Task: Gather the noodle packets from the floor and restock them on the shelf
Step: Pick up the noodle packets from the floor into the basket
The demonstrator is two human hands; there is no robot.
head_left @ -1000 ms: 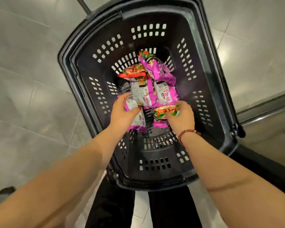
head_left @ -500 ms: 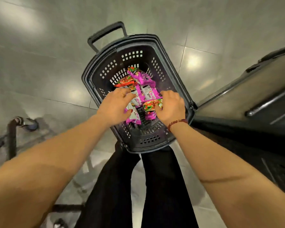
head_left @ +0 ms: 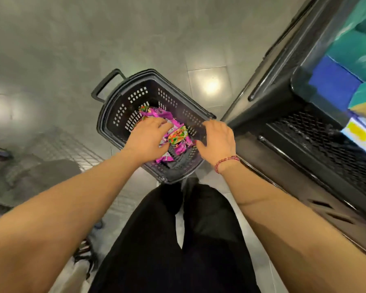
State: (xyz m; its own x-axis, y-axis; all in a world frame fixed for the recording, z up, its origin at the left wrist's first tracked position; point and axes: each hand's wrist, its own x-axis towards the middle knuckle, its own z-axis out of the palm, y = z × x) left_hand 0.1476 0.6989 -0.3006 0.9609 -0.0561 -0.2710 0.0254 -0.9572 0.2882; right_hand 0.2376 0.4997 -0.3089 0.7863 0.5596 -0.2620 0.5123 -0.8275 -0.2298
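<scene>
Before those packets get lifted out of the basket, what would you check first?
1. Noodle packets lie inside the basket: ok.
2. Left grip rests on the packets: ok; whether it holds them firmly: cannot tell.
3. Right grip is free, with fingers spread and holding nothing: ok.
4. Basket stands upright on the floor: ok.
5. Shelf is close by on the right: probably ok.
6. Free room on the shelf: cannot tell.

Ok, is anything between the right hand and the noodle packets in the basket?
Nothing visible. The right hand hovers open over the right side of the basket, and the noodle packets lie uncovered just beside it. The left hand covers only the pile's left part.
</scene>
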